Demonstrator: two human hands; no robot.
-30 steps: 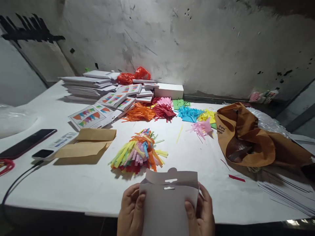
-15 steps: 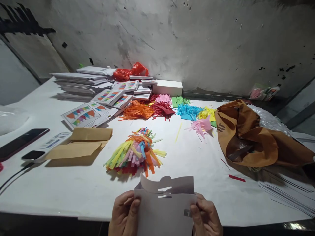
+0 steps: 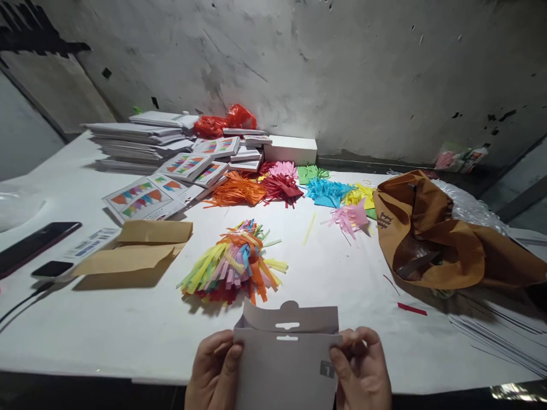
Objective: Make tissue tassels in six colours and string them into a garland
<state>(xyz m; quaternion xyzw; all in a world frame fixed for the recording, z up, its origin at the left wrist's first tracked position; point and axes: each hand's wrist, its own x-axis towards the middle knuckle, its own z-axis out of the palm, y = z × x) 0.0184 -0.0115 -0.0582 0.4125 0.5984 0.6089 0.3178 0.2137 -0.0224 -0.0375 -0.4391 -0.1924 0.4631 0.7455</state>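
Observation:
At the front edge of the table I hold up a flat white cardboard box (image 3: 282,370) with a hang-hole slot and its top flap raised. A small dark printed square sits near its right side. My left hand (image 3: 214,367) pinches the left edge between thumb and fingers. On the opposite edge, my right hand (image 3: 362,367) grips the same way near the top corner. Just beyond the box lies a bundle of multicoloured paper tassels (image 3: 235,265) in yellow, pink, orange, blue and red. The lower part of the box is cut off by the frame.
Behind are orange tassels (image 3: 237,191), blue tassels (image 3: 327,192) and a pink tassel (image 3: 350,217). Stacked white boxes (image 3: 132,139) and printed boxes (image 3: 139,196) stand at the left rear. A kraft envelope (image 3: 132,259) and a phone (image 3: 34,245) lie left; a brown bag (image 3: 461,256) sits right.
The top flap of the box has straightened up and its slot shows more plainly. My right hand has shifted slightly, its fingers lifting a little. The tassels have not moved.

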